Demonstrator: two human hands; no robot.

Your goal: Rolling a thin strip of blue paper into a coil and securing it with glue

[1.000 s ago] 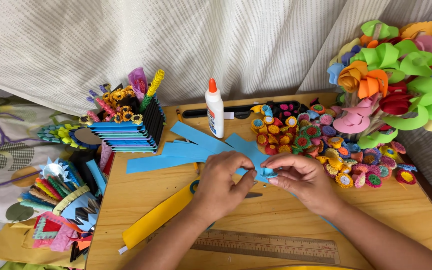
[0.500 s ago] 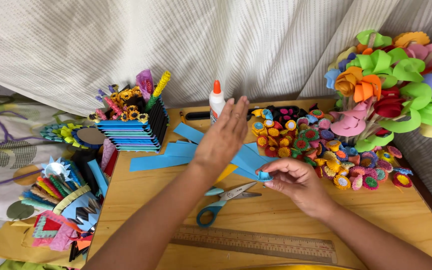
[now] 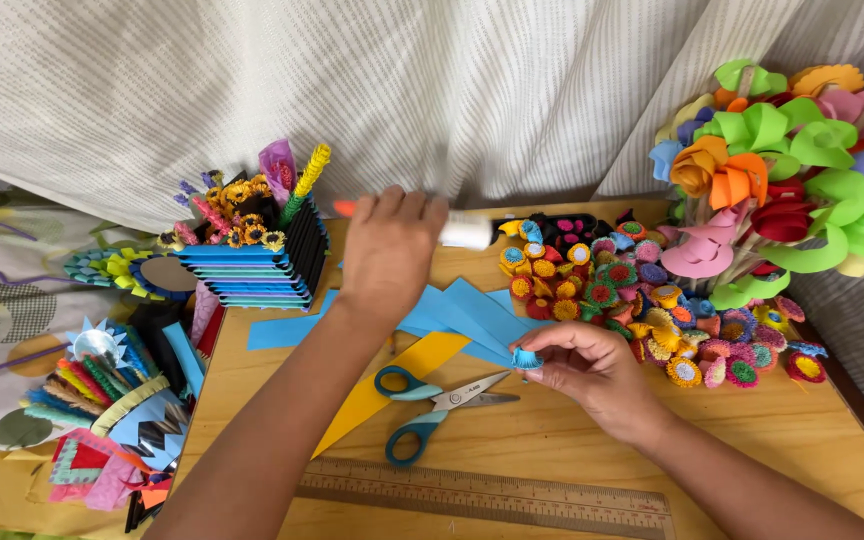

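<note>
left hand [image 3: 389, 252] grip closed on glue bottle [image 3: 464, 231], bench far edge | right hand [image 3: 584, 366] pinching blue paper roll [image 3: 526, 358], mid-bench | scissors [image 3: 430, 399] beside, flat

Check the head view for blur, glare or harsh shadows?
Head view: motion blur smears the left hand and the white glue bottle with orange tip it grips; the right hand pinching the small blue rolled paper piece is sharp. Light is soft and even, no glare on the wooden table, only faint shadows under the teal-handled scissors.
</note>
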